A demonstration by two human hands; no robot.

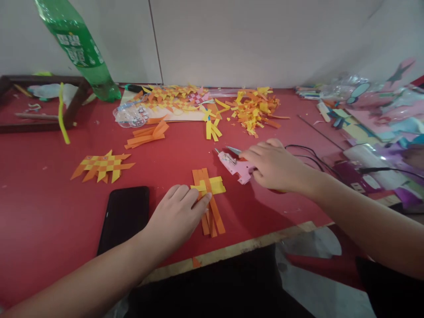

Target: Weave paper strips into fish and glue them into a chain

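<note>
My left hand [177,216] rests on the red table [43,207], fingers curled and pressing on a small weave of orange and yellow paper strips [209,198]. My right hand [273,165] is closed around the handle of a pink glue gun [236,165], which lies low over the table with its metal nozzle pointing left. The gun's black cord [306,154] runs off to the right.
A black phone [124,216] lies beside my left wrist. A finished orange-yellow woven piece [102,166] sits at left. Loose strips [147,134], scrap pile [255,108], woven pieces [172,97], a green bottle [81,48], a wooden frame [39,104] and colourful craft materials [374,119] ring the table.
</note>
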